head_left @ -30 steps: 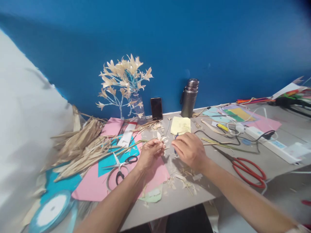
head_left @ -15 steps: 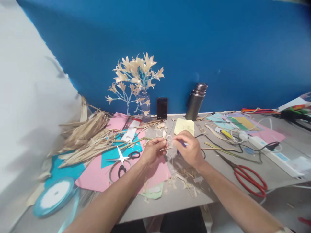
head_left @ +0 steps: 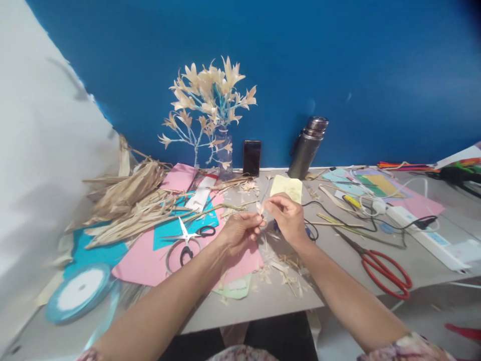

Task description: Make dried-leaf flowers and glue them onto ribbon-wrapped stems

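Observation:
My left hand (head_left: 240, 230) is closed, thumb and forefinger pinching a small pale flower (head_left: 259, 206) that looks made of dried corn husk. Right beside it, my right hand (head_left: 288, 214) has its thumb and forefinger pressed together close to the petals; whatever lies in that pinch is too small to make out. Behind the hands, finished husk flowers (head_left: 210, 82) on blue-wrapped stems stand in a clear bottle (head_left: 224, 155). Scissors with black handles (head_left: 187, 235) lie spread on the paper left of my left hand. Husk scraps (head_left: 280, 265) litter the table below the hands.
Dried husks (head_left: 131, 195) are heaped at left, near a blue ribbon roll (head_left: 80, 291). A phone (head_left: 251, 158) and a steel flask (head_left: 308, 148) stand against the blue wall. Red-handled shears (head_left: 387, 273), cords and a white power strip (head_left: 424, 238) lie at right.
My right hand has moved left, its fingertips now up against the flower. The left hand keeps its pinch. The view has tilted slightly downward.

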A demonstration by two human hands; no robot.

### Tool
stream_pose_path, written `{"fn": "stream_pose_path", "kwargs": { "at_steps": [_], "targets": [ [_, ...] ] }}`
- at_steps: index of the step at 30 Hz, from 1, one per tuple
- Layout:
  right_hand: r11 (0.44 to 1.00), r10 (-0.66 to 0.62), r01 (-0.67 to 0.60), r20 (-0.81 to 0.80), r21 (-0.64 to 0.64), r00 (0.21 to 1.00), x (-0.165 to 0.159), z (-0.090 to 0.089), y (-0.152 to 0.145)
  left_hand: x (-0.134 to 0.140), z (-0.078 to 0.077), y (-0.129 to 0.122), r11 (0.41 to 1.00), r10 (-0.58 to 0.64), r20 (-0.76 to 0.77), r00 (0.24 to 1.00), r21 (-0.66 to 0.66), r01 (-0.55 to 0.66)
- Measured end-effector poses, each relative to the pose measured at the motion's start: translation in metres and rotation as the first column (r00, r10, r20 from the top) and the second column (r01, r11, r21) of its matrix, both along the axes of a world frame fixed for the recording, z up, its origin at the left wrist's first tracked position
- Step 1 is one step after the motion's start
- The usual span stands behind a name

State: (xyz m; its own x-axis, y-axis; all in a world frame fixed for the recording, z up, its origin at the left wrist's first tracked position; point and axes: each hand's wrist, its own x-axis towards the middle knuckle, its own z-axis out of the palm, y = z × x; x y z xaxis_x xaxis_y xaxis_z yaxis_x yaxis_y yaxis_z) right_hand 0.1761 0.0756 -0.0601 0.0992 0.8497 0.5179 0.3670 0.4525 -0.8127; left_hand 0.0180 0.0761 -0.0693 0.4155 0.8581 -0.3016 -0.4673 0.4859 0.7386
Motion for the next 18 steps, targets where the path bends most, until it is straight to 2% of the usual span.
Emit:
{"fn": "stream_pose_path", "kwargs": {
  "at_steps": [7, 12, 18],
  "targets": [
    [0.995, -0.004, 0.000, 0.046, 0.095, 0.999, 0.000, -0.007, 0.002, -0.002, 0.001, -0.001, 0.998, -0.044, -0.001, 0.999, -0.045, 0.044],
    [0.996, 0.010, -0.015, 0.049, 0.087, 0.999, -0.001, -0.010, 0.001, -0.003, 0.000, -0.001, 0.996, -0.058, 0.009, 0.998, -0.062, 0.059],
    [0.998, 0.020, -0.022, 0.044, 0.059, 0.999, -0.002, -0.012, 0.000, -0.001, -0.002, 0.000, 1.000, -0.019, -0.035, 0.999, -0.019, 0.018]
  ]
}}
